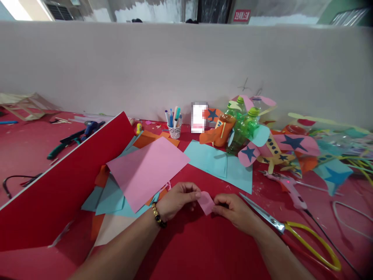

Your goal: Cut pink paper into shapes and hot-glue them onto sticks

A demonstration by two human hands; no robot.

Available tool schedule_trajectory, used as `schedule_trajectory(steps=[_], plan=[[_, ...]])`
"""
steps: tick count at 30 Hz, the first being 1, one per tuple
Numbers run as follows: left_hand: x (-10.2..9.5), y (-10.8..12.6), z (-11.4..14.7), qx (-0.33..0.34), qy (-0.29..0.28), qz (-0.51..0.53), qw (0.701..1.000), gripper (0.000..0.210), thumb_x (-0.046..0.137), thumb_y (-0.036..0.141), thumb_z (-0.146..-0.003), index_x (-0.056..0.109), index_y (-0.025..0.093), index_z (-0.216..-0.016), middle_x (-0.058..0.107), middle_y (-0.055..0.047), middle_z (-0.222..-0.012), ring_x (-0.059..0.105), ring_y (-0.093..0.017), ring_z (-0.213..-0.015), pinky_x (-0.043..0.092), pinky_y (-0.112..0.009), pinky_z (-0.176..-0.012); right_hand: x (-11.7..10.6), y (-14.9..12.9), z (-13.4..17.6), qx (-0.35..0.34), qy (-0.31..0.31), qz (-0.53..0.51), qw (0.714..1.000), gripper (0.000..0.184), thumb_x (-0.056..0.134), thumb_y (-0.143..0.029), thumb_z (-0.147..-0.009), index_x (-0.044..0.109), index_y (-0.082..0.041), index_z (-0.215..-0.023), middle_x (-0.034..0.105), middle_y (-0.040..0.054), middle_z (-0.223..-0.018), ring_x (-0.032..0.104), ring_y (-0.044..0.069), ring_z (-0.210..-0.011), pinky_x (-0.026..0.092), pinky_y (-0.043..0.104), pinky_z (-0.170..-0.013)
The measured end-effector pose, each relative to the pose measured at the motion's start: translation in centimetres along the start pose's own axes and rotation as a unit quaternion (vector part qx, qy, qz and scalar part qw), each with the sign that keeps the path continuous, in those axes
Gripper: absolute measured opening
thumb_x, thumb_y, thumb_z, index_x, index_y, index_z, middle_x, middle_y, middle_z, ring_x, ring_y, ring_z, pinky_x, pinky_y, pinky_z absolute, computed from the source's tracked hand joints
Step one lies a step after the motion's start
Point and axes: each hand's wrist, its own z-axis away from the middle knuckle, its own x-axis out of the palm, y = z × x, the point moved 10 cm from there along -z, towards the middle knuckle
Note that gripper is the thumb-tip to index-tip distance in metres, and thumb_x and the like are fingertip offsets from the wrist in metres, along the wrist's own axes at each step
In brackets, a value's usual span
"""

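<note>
Red bench across the lower frame | pale partition behind, red sign at top | small pink paper piece, lower centre | left hand: grip pinching its left edge | right hand: grip pinching its right edge

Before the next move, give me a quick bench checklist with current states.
1. Small pink paper held at both sides: ok, left hand and right hand each pinch an edge.
2. Scissors well away from the right forearm: not ok, they lie right beside it.
3. Glue gun cool: cannot tell, its red light is on.
4. Pens upright in their cup: ok.
5. Large pink sheet lying alone: not ok, it overlaps other coloured sheets.
</note>
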Motion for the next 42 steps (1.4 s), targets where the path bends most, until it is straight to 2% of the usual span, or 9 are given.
schedule_trajectory(steps=[10,20,30,37,42], plan=[[0.0,0.2,0.2,-0.011,0.020,0.000,1.000,0.030,0.070,0.042,-0.070,0.059,0.013,-0.071,0.052,0.002,-0.060,0.049,-0.006,-0.051,0.040,-0.019,-0.050,-0.3,0.3,0.0,0.003,0.014,-0.003,1.000,0.024,0.057,-0.034,-0.082,0.053,-0.018,-0.064,0.049,-0.0033,-0.062,0.043,0.012,-0.061,0.033,0.022,-0.055],[-0.4,-0.2,0.3,-0.030,0.042,-0.007,0.999,0.031,0.073,0.042,-0.066,0.061,0.014,-0.073,0.055,0.002,-0.057,0.049,-0.006,-0.049,0.039,-0.018,-0.048,-0.2,0.2,-0.1,-0.002,0.012,-0.011,1.000,0.020,0.058,-0.034,-0.081,0.063,-0.018,-0.071,0.061,-0.0007,-0.069,0.053,0.014,-0.067,0.039,0.023,-0.060],[-0.6,-0.1,0.2,-0.008,0.052,0.007,0.999,0.033,0.076,0.038,-0.063,0.057,0.013,-0.072,0.056,0.002,-0.059,0.049,-0.005,-0.048,0.037,-0.017,-0.048,0.0,0.6,0.0,0.008,0.018,-0.064,0.998,0.012,0.061,-0.029,-0.078,0.065,-0.018,-0.077,0.065,0.0008,-0.075,0.058,0.016,-0.072,0.043,0.025,-0.065],[-0.3,0.5,0.3,0.019,0.041,0.005,0.999,0.029,0.074,0.034,-0.065,0.058,0.013,-0.079,0.057,0.002,-0.069,0.051,-0.006,-0.051,0.042,-0.019,-0.051,-0.5,0.4,0.0,-0.002,0.042,-0.010,0.999,0.017,0.060,-0.032,-0.079,0.062,-0.017,-0.071,0.059,-0.0015,-0.067,0.051,0.014,-0.066,0.038,0.024,-0.060],[-0.6,1.0,0.4,0.049,0.066,-0.028,0.996,0.025,0.072,0.033,-0.068,0.056,0.013,-0.073,0.055,0.002,-0.065,0.049,-0.006,-0.050,0.039,-0.020,-0.051,-0.5,0.8,0.0,0.004,0.044,-0.041,0.998,0.021,0.060,-0.036,-0.080,0.062,-0.016,-0.072,0.059,-0.0005,-0.068,0.051,0.013,-0.065,0.038,0.024,-0.059]])
